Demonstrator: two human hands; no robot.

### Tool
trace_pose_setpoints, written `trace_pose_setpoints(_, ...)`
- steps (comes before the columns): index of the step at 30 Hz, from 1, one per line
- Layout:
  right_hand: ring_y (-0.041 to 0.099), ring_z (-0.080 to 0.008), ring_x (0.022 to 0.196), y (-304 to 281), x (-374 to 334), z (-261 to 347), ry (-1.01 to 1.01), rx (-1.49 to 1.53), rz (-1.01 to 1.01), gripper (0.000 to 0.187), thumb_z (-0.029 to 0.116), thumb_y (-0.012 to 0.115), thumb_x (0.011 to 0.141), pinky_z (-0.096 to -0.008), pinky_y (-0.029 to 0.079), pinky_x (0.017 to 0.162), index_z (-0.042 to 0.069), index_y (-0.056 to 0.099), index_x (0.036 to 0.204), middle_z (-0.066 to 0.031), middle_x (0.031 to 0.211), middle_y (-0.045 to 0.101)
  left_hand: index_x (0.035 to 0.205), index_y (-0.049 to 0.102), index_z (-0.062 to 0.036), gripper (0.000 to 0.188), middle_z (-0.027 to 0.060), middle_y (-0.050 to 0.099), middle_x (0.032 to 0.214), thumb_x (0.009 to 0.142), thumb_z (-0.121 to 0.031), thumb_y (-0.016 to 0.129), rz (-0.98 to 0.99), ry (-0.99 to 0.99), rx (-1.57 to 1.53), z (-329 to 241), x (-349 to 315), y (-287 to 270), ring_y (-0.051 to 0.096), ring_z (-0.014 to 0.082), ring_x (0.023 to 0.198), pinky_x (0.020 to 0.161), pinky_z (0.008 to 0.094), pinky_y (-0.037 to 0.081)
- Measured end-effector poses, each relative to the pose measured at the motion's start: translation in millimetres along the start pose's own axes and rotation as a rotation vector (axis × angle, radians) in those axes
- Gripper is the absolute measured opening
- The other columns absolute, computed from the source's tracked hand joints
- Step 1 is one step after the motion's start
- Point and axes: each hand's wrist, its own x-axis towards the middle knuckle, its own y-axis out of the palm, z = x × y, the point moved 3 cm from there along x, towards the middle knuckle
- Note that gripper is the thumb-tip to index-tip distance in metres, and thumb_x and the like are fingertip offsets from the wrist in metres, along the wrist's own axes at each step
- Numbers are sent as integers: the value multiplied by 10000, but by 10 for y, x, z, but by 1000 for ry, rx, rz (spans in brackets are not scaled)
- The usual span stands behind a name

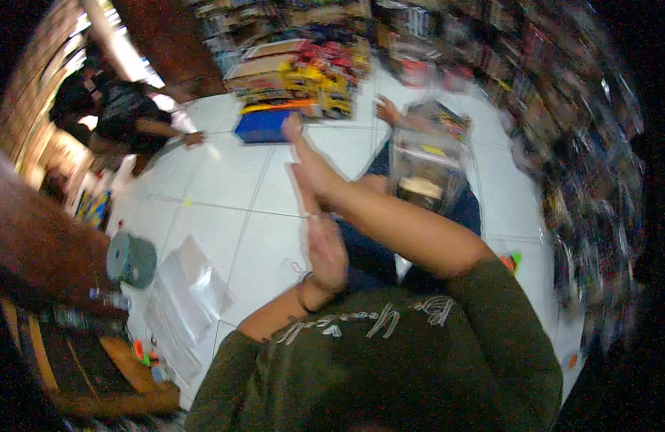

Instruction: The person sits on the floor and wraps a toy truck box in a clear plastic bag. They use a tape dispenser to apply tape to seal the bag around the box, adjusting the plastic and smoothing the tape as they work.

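Note:
Motion blurs both my hands. In front of my chest my left hand [327, 252], with a dark band at its wrist, is held up with its fingers stretched out and nothing seen in it. My right hand [309, 160] reaches across to the left, its fingers extended past the left hand. Its tip overlaps the right end of a blue box [262, 127] on the floor; whether they touch I cannot tell. A boxed item in clear plastic [427, 169] rests against my dark blue trousers, nearest to my right forearm. Its contents are too blurred to name.
Behind the blue box stands a stack of yellow and red packages [318, 75]. Clear plastic sheets [192, 281] and a grey-green roll [132, 259] lie on the white-tiled floor [210, 173] at left. Another person [127, 111] is at far left. Packed shelves [563, 137] line the right.

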Motion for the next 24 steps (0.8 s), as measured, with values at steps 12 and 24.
trace_pose_setpoints(12, 153, -405, 1365, -329, -212, -209, -842, -1011, 75, 859, 382, 659, 769, -502, 146, 1095, 94, 195, 1434, -210, 1475, 180, 1257, 371, 10, 380, 65, 556, 977, 975, -245, 380, 25, -90, 141, 540, -52, -1091, 502, 124, 907, 828, 262, 403)
trace_pose_setpoints(24, 532, -324, 1030, -1939, -246, 565, -194, -1470, 620, 394, 326, 727, 706, -409, 422, 862, 59, 619, 974, -156, 1074, 575, 1302, 440, -29, 581, 217, 349, 1382, 827, -320, 606, 189, -87, 1809, 491, -229, -2767, 267, 422, 1293, 1083, 510, 179)
